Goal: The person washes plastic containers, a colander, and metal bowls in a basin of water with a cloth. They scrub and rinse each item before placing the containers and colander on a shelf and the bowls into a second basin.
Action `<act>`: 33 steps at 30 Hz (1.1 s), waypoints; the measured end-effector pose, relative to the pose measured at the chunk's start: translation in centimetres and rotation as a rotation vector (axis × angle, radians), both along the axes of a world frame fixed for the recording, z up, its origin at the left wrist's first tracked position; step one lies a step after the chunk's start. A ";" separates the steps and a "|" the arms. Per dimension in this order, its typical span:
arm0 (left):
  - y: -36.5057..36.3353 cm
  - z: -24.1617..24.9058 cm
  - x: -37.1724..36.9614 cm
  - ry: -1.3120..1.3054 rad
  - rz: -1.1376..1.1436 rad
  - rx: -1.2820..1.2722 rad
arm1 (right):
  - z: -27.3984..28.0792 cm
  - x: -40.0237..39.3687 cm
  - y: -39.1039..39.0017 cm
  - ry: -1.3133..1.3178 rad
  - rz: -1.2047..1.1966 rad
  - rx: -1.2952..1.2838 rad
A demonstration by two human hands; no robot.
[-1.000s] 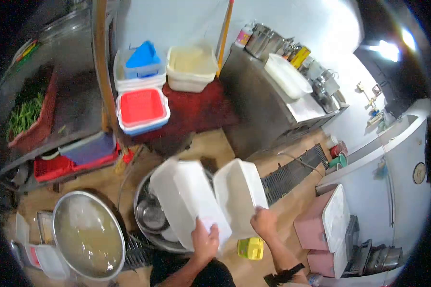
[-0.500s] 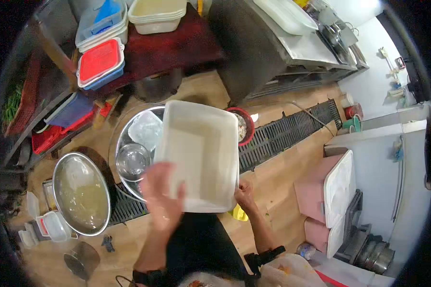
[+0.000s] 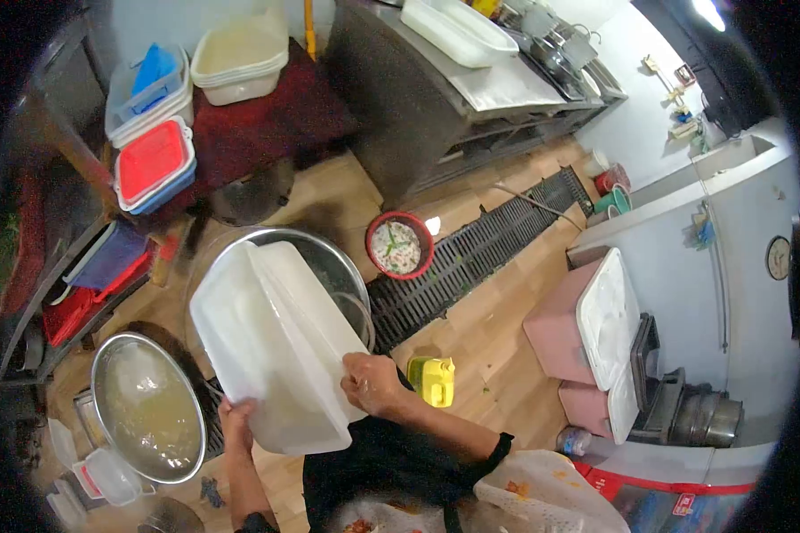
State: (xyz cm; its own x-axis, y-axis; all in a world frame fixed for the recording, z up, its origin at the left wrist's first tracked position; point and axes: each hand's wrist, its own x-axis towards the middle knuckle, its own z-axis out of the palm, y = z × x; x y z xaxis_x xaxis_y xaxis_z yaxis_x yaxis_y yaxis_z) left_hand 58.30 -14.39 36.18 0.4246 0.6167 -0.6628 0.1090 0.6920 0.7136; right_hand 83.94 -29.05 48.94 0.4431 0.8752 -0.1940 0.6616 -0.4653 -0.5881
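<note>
A white rectangular plastic tub [image 3: 253, 338] is held tilted in front of me, above a large metal basin [image 3: 342, 266]. My left hand [image 3: 237, 426] is closed on the tub's lower left edge. On the opposite side, my right hand [image 3: 373, 384] grips the rim with its fingers curled. Most of the basin's inside is hidden behind the tub. To the left stands another wide metal basin [image 3: 147, 404], full of cloudy yellowish water.
A red bowl [image 3: 400, 244] of pale food pieces sits by the black floor grate [image 3: 471, 258]. Near my right forearm is a yellow jug [image 3: 436, 382]. Pink boxes [image 3: 564, 333] with white lids stand at right; stacked tubs [image 3: 240, 58] rest on a dark red surface.
The tub has turned and tipped, moving down and left in view. My left hand, blurred over its inside before, now holds its edge. The red bowl is now uncovered.
</note>
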 end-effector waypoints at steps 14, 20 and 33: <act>1.9 1.3 9.6 -0.094 0.366 0.015 | 0.6 11.5 9.5 0.212 0.394 0.050; 2.4 0.2 15.9 0.219 0.661 0.104 | -0.9 22.7 19.8 0.260 0.809 0.074; 5.7 7.0 24.4 0.394 0.804 0.029 | 6.0 41.3 64.7 -0.251 -0.198 0.325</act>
